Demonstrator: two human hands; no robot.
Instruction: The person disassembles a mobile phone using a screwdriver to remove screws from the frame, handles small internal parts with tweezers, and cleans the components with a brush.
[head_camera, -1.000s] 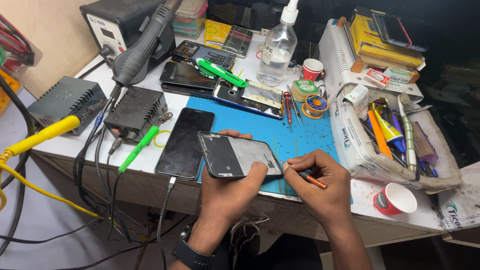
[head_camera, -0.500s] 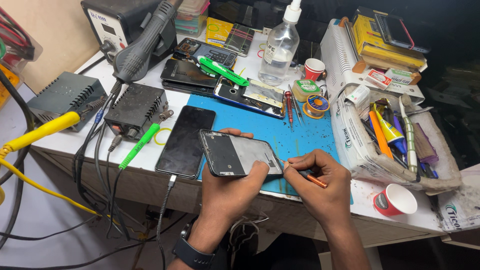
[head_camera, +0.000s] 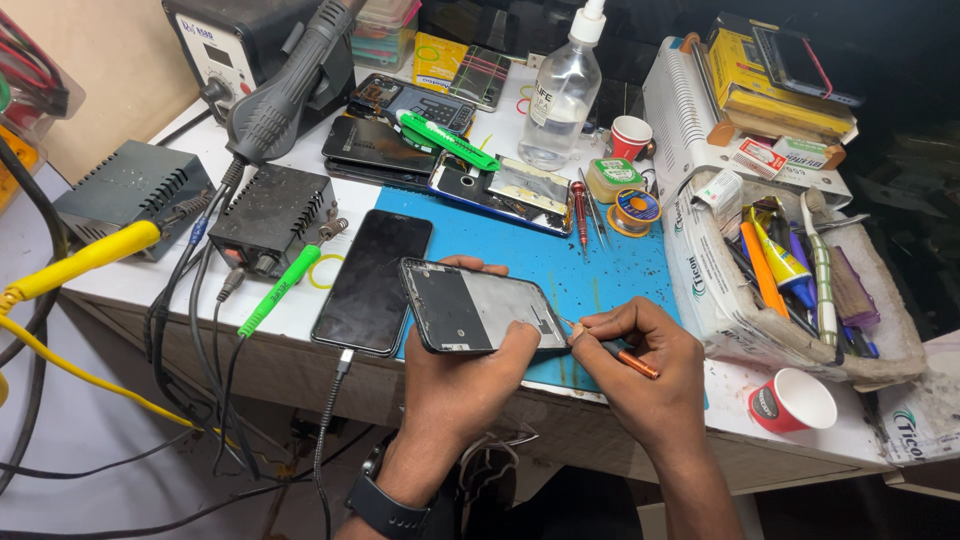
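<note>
My left hand grips an opened phone frame, face up over the blue work mat, thumb on its lower right corner and fingertips curled over its far edge. My right hand pinches a thin orange-handled tool, its metal tip touching the frame's right edge. A black wristwatch sits on my left wrist.
A black phone on a cable lies left of the frame. Farther back are an open phone, a green tool, a clear bottle, a hot-air station, a black box. Tool tray and red cup sit right.
Both hands have stayed in place on the phone frame and the tool. The view has shifted only slightly.
</note>
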